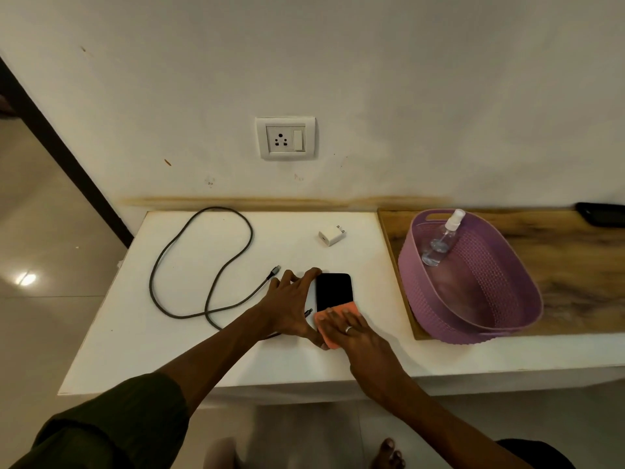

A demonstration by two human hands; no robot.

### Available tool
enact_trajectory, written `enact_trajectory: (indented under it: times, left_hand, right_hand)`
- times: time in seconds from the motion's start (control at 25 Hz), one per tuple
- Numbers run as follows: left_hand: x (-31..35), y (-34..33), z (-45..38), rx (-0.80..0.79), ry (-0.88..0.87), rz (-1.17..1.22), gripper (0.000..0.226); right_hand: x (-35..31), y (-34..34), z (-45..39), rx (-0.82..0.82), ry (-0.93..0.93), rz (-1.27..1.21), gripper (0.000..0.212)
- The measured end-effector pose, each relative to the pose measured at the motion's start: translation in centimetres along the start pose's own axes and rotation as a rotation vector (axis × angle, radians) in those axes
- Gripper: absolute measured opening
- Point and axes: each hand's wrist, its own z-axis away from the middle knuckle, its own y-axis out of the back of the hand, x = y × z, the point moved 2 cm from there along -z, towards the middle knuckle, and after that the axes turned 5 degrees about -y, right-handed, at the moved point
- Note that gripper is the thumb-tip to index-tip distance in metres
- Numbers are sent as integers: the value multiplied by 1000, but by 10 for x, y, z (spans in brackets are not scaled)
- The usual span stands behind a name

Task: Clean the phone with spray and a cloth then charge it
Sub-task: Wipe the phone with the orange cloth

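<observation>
A black phone (333, 290) lies screen up on the white table (135, 333). My left hand (290, 304) grips its left edge, fingers spread along the side. My right hand (351, 331) presses an orange cloth (333, 324) flat onto the phone's near end, which the cloth hides. A clear spray bottle (441, 238) leans inside the purple basket (507, 319) at the right. A grey charging cable (203, 265) loops across the table's left half, and a white charger plug (332, 235) lies beyond the phone.
A wall socket with a switch (285, 138) sits on the white wall above the table. The basket stands on a wooden board (575, 265). A dark object (603, 213) lies at the far right edge. My bare toes (387, 455) show on the tiled floor below.
</observation>
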Motion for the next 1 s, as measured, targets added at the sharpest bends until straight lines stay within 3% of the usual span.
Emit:
enact_trajectory:
  times: [0.12,0.24,0.48,0.68,0.8,0.88,1.0]
  left_hand:
    - [0,0,2,26,17,23,146]
    - [1,-1,3,31,24,29,148]
    - [0,1,4,35,-14,-13,144]
    - [0,0,6,37,-4,-5,146]
    - [0,1,6,46,-9,-19,146]
    - [0,1,5,34,-10,-49,146]
    - [1,2,4,33,-2,-49,147]
  right_hand:
    - [23,8,0,4,-135,-64,74]
    - [36,6,-1,-179,-297,-6,76]
    - [-2,-7,15,-163,-149,-63,76]
    - [16,11,25,-215,-327,-176,78]
    - [-3,7,43,-192,-265,-266,76]
    - [-13,7,53,-286,-222,-240,74]
    - [-7,11,55,-269,-249,-336,66]
